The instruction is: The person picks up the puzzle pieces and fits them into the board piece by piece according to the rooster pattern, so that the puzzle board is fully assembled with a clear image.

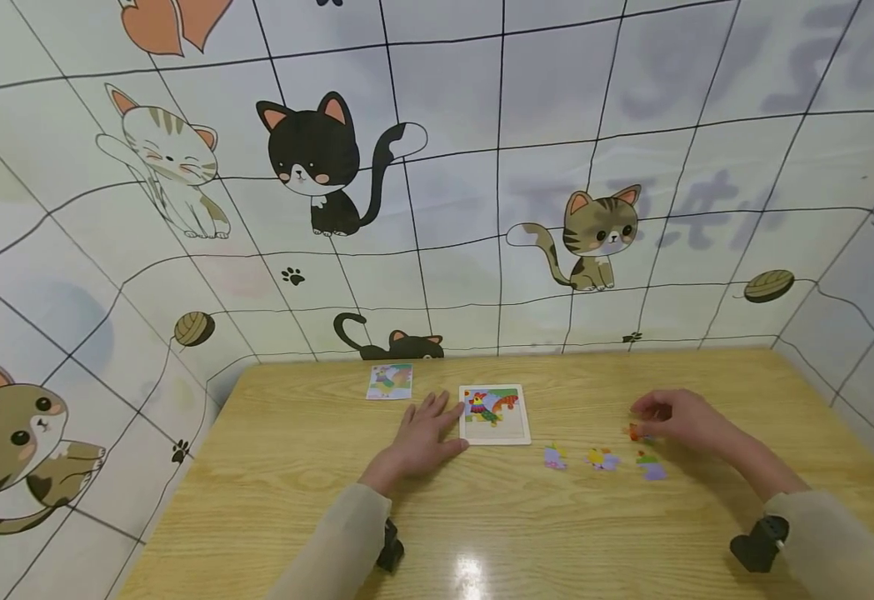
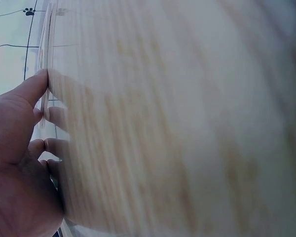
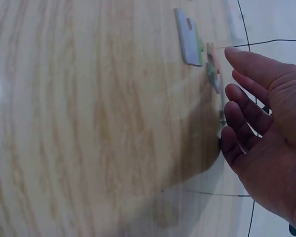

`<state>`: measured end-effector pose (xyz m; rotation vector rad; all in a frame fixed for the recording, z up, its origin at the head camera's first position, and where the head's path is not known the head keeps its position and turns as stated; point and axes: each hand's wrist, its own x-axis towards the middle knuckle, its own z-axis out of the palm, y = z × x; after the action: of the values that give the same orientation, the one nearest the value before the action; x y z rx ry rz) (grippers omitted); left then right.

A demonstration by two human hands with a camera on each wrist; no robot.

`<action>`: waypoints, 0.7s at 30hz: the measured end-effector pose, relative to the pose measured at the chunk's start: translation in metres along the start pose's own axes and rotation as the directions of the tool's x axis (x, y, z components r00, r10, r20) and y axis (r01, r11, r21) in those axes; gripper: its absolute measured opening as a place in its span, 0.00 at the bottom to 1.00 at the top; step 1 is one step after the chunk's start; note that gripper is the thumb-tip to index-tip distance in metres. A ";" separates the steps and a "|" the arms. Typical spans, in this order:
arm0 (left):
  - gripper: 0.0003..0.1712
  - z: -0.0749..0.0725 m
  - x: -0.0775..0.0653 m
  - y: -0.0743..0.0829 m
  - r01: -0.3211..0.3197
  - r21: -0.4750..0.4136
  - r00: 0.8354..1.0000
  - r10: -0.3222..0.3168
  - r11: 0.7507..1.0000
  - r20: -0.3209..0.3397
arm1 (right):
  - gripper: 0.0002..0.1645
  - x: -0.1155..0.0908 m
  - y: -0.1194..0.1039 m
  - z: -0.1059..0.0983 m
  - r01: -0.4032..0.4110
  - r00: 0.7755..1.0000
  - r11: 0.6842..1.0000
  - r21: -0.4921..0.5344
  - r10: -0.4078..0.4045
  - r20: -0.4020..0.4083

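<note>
A square puzzle board (image 1: 515,432) lies on the table, with joined pieces showing a colourful rooster in its upper part. My left hand (image 1: 425,437) lies spread at its left side, fingers and thumb touching the frame; the left wrist view has this hand (image 2: 15,138) at the board's edge. My right hand (image 1: 680,419) hovers at an orange-and-blue puzzle piece (image 1: 635,432), partly covering it. In the right wrist view the hand (image 3: 271,108) has loosely bent fingers, with the thumb tip beside that piece (image 3: 213,69). A green-and-lilac piece (image 1: 651,467) lies just nearer me.
A yellow-and-lilac piece (image 1: 601,458) and a mostly lilac piece (image 1: 554,457) lie right of the board. A picture card (image 1: 389,382) with a pale rooster print is at the back left. Behind the wooden table (image 1: 526,533) hangs a cat-printed cloth (image 1: 451,200).
</note>
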<state>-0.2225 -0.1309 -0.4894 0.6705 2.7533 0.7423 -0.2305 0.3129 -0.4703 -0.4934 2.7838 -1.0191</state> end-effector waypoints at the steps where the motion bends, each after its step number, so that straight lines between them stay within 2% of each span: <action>1: 0.39 0.000 0.000 0.000 -0.001 0.000 1.000 0.001 1.000 0.000 | 0.19 -0.001 0.002 0.001 0.000 1.000 1.000 0.006 0.000 0.004; 8: 0.39 0.000 0.000 0.001 -0.002 0.009 1.000 0.002 1.000 0.001 | 0.21 -0.003 0.006 0.008 -0.003 1.000 1.000 0.023 0.003 0.001; 14: 0.39 -0.001 0.000 0.002 0.003 0.015 1.000 -0.003 1.000 0.004 | 0.16 -0.005 0.007 0.011 0.010 1.000 1.000 0.024 -0.009 -0.019; 21: 0.39 -0.002 0.000 0.003 -0.001 0.010 1.000 0.001 1.000 0.005 | 0.14 -0.004 0.004 0.013 0.018 0.999 0.997 0.071 -0.016 -0.028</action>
<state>-0.2217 -0.1298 -0.4868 0.6754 2.7545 0.7263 -0.2250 0.3090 -0.4824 -0.4986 2.7596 -1.1329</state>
